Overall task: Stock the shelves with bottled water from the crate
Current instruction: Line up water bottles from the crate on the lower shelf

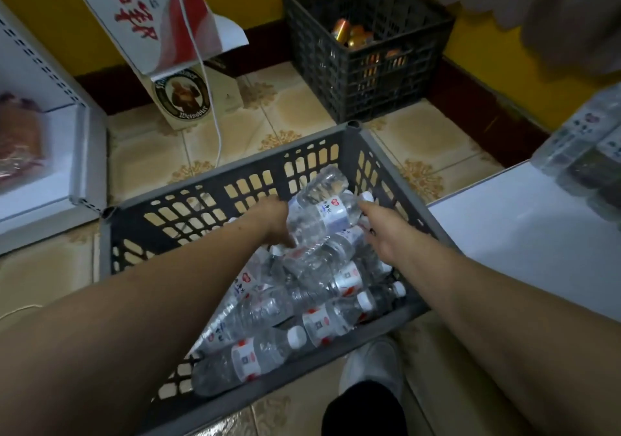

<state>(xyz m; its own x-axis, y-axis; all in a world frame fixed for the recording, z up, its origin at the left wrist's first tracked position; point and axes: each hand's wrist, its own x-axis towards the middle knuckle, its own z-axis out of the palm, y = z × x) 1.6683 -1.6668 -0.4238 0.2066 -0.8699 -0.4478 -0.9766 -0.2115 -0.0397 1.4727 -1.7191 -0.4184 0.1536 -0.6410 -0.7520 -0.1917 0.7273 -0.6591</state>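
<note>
Grey crate holds piled water bottles.

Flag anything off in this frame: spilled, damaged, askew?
No spill or damage visible. The water bottles lie jumbled on their sides in the grey crate, not upright. Both hands, left hand and right hand, reach for the top bottle.

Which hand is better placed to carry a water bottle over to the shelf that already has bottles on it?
Right, probably. The right hand reaches into the crate beside the top bottle, and the stocked shelf lies on that side.
</note>
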